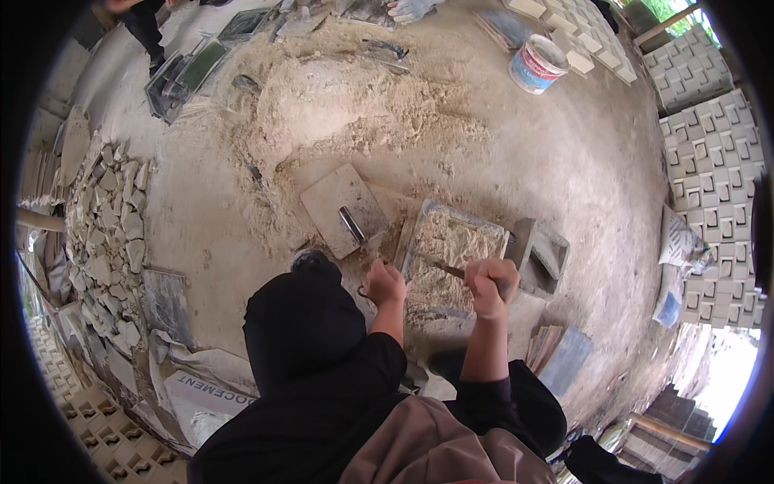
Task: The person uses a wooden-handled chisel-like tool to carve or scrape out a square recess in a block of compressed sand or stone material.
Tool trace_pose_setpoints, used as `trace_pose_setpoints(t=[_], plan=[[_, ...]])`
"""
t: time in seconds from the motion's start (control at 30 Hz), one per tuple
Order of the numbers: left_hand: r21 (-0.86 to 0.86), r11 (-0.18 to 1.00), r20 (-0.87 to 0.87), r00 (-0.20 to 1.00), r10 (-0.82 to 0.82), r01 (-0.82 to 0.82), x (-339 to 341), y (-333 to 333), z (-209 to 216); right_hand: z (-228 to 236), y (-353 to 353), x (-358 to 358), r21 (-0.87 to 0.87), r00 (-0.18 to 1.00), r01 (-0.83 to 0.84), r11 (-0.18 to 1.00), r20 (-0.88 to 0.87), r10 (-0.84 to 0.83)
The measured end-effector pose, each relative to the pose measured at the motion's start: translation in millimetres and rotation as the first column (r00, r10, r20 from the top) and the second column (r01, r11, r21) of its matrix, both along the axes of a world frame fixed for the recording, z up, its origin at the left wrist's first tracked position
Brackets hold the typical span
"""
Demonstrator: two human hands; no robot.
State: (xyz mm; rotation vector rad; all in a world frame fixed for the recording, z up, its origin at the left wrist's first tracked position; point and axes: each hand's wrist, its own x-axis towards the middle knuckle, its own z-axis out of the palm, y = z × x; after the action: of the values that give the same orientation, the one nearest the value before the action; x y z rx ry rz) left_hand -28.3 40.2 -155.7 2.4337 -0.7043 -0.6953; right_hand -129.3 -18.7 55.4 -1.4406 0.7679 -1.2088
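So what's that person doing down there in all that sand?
A person crouches on a dusty floor over a square mould packed with a sandy mix. The right hand has its grip closed round the handle of a small tool whose tip is in the mix. The left hand is clenched at the mould's left edge. A flat board with a metal handle lies just beyond, next to a big heap of sand. A bucket stands farther off.

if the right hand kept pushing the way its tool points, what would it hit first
Probably the sandy mix packed in the square mould: the right hand grips a tool angled leftward onto it. Depth is unclear.
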Motion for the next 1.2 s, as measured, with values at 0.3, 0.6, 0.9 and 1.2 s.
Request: trace_pose_setpoints(t=[0.3,0.6,0.9,1.2], plan=[[-0.009,1.0,-0.012,1.0,0.003,-0.003,0.2,-0.9,7.6,-9.6,8.1,0.3,-0.013,0.999,-0.008,1.0,-0.037,0.008],[-0.026,0.999,0.012,1.0,0.025,-0.025,1.0,-2.4,3.0,-12.7,24.9,9.3,-0.067,0.985,-0.056,0.996,-0.169,0.043],[0.089,0.996,-0.166,0.986,0.007,0.008,-0.4,-3.1,6.1,-10.3,56.7,5.5,-0.124,0.987,0.011,0.992,-0.158,-0.031],[-0.03,0.995,-0.683,0.729,0.052,-0.099,53.3,-29.5,4.3,-29.3,90.8,23.0,-0.203,0.995,-0.011,0.979,-0.104,-0.01]])
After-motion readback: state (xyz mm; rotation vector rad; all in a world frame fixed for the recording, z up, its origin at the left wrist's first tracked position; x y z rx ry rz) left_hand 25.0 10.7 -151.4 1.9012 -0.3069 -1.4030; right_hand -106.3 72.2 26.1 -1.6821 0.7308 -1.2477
